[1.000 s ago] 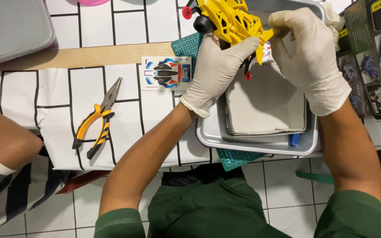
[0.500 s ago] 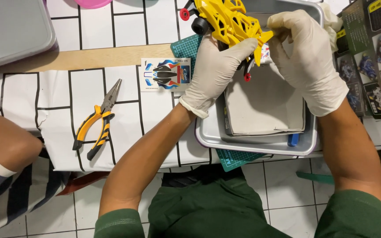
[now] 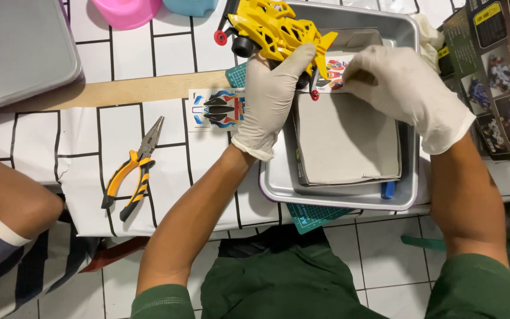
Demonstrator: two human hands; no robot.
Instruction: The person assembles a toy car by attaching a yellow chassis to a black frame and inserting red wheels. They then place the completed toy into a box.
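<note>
Yellow plastic, thin and full of cut-outs: the toy car body [image 3: 278, 26] looks light, stiff and easy to crack, so its solid flank is the safest hold. It sits above the metal tray [image 3: 405, 35], with the left hand [image 3: 273, 94] closed around it. The right hand [image 3: 402, 88] pinches a small sticker sheet [image 3: 333, 72] beside it. White grid-lined surface [image 3: 119, 127] carries yellow-handled pliers [image 3: 132, 168]; a tiled floor [image 3: 361, 260] lies below.

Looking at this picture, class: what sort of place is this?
Probably a hobby table for model-kit building: a yellow toy car body, a sticker sheet, pliers and a metal tray on a tile-patterned cover.
</note>
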